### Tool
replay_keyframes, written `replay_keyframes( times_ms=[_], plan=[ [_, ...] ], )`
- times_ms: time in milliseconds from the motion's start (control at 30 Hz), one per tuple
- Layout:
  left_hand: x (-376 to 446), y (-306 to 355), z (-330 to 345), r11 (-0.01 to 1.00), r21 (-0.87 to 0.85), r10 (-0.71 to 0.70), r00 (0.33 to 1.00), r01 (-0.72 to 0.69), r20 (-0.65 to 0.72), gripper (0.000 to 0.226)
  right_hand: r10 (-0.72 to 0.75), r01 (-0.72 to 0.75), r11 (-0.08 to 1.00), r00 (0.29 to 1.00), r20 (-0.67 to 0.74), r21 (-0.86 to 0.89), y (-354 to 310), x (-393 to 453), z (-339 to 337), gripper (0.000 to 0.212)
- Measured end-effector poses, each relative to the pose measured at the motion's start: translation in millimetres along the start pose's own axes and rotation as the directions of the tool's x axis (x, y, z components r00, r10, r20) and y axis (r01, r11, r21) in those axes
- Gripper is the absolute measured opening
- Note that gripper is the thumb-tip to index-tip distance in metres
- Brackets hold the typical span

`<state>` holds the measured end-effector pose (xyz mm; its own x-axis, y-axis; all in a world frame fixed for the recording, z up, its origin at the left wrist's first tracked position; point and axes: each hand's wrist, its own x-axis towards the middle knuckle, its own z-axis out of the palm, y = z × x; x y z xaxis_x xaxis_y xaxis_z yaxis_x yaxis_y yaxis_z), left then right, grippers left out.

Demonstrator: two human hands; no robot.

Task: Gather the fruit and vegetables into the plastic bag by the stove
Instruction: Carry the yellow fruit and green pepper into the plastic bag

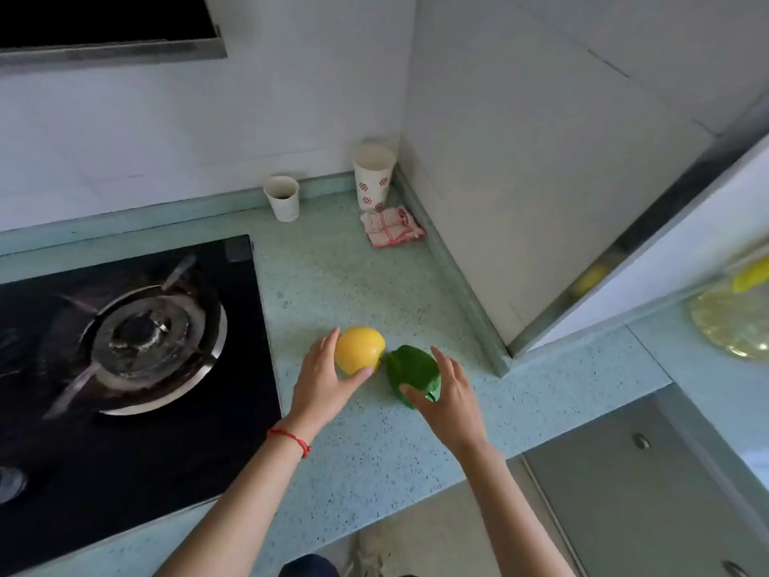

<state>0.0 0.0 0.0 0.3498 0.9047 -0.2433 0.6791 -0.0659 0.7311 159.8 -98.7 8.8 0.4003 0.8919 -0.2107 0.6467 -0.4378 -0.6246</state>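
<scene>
Your left hand (322,378) cups the lemon (358,349), right fingers (416,395) grasp the pepper (410,368); both on the desk (353,451), nothing bagged, no bag visible.

1. Yellow fruit (360,349); glossy green pepper (412,370)
2. Desk (353,285): pale turquoise with fine dark speckles
3. Stove (125,347): black glass, silver burner ring
4. Tall cup (373,177): white with red round motifs; cloth (392,226): white with red checks
5. Red string bracelet (290,438) on the left wrist
</scene>
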Motion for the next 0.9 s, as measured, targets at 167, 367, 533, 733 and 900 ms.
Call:
replay_keyframes(
  times_ms=[167, 367, 533, 733, 900],
  plan=[
    [26, -3, 10, 0.974, -0.158, -0.162, 0.986, 0.165, 0.026, 0.089, 0.136, -0.14, 0.977, 0.99, 0.037, 0.161, -1, 14, 9, 0.084],
    [40, -5, 14, 0.963, -0.206, -0.163, 0.984, 0.173, 0.066, 0.078, 0.224, -0.218, 0.933, 0.975, 0.015, 0.287, -3, 25, 20, 0.084],
    [41, -6, 7, 0.921, -0.324, -0.194, 0.976, 0.217, 0.103, 0.067, 0.288, -0.269, 0.882, 0.958, 0.008, 0.387, -9, 25, 18, 0.077],
    [27, -21, -12, 0.849, -0.46, -0.237, 0.965, 0.26, 0.108, 0.07, 0.307, -0.262, 0.826, 0.952, -0.008, 0.5, -13, 14, 15, 0.069],
    [1, -31, -36, 0.789, -0.575, -0.235, 0.971, 0.217, 0.045, 0.084, 0.252, -0.209, 0.771, 0.968, 0.013, 0.602, -18, 9, 15, 0.068]
  ],
)
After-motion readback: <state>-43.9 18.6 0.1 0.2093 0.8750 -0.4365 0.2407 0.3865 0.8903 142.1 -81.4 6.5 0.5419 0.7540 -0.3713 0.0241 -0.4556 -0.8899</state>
